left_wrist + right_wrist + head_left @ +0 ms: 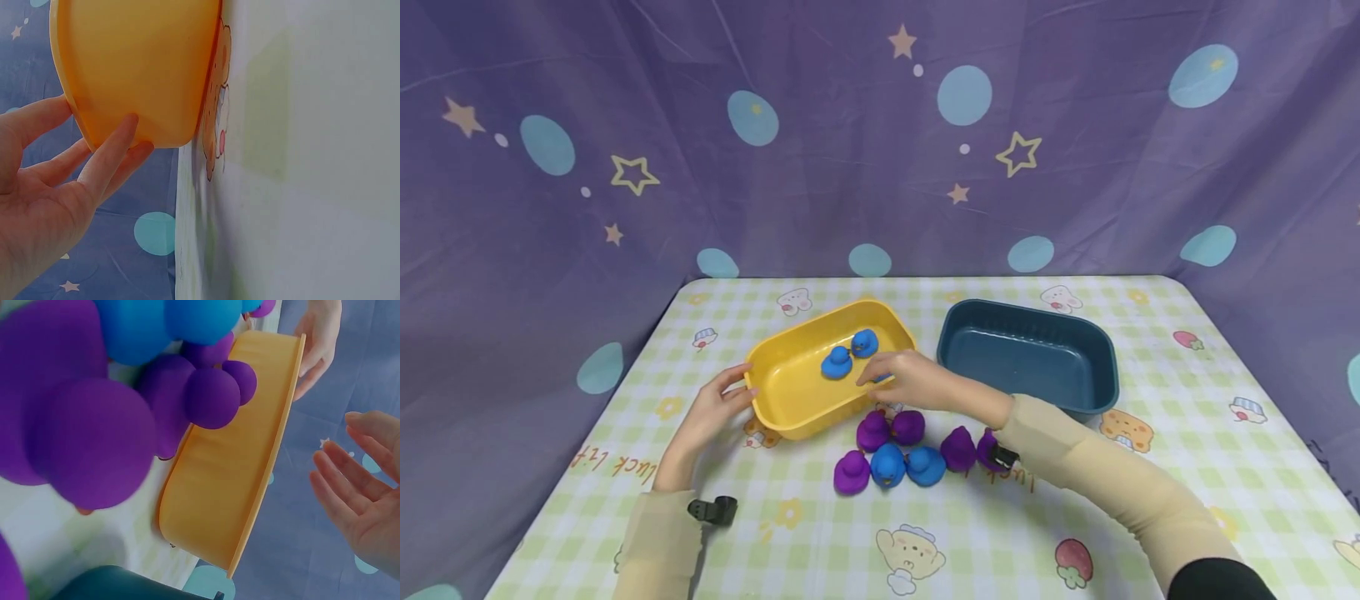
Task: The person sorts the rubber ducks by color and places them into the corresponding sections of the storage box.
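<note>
My left hand [718,408] holds the left end of a yellow basin [793,408], some fingertips against its outer wall and others at the rim, as the left wrist view shows. My right hand [913,381] is over the basin's right side. Its fingers are loosely spread with nothing between them in the right wrist view. Inside the basin sit two blue toy ducks, one blue duck [837,363] near the middle and another blue duck [865,343] behind it. A bit of blue [883,377] shows under the right hand, mostly hidden.
In front of the basin, several purple ducks [852,473] and two blue ducks [888,465] cluster on the checked tablecloth [790,550]. The right forearm partly covers the rightmost purple duck [987,450]. A dark teal basin [1026,358] stands at the right.
</note>
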Demonstrator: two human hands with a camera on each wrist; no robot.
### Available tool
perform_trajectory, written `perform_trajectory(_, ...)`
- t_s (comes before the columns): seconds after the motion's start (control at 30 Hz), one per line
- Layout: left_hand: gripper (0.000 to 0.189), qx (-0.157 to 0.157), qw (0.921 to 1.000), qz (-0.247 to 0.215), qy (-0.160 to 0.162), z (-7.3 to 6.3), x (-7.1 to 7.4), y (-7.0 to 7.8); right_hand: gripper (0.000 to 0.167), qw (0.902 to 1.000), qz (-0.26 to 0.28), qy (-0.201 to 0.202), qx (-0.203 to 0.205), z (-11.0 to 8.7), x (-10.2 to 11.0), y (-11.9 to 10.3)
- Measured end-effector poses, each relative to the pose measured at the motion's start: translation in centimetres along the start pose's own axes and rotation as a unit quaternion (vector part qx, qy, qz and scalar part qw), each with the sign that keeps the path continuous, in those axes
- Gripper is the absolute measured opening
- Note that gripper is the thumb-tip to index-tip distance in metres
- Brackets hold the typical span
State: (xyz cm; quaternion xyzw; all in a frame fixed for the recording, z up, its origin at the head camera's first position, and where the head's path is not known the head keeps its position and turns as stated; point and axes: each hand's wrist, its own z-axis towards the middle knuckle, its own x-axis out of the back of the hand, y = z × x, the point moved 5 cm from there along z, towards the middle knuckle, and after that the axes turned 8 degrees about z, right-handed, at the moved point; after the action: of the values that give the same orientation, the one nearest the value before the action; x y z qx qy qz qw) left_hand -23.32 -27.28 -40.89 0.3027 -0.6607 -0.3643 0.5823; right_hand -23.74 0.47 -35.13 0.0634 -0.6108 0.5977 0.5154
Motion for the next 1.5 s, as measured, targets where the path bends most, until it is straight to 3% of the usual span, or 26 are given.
perform_trajectory(0.23,0.058,-0.008,0.9999,-0.009,0.001,0.0,-0.1,0.1,0.018,0.9991,-0.027,-0.019,0.025,-1.3,-0.5,-0.6)
perform_trajectory(0.47,0.057,-0.007,1.0000,-0.007,0.002,0.1,-0.1,0.0,0.020,0.9981,-0.049,-0.032,0.022,-2.6,-1.0,-0.7)
perform_trajectory(1.5,0.058,-0.004,0.9999,-0.012,0.000,0.0,-0.1,0.0,0.021,0.9940,-0.040,-0.101,0.016,-6.0,-2.9,0.1)
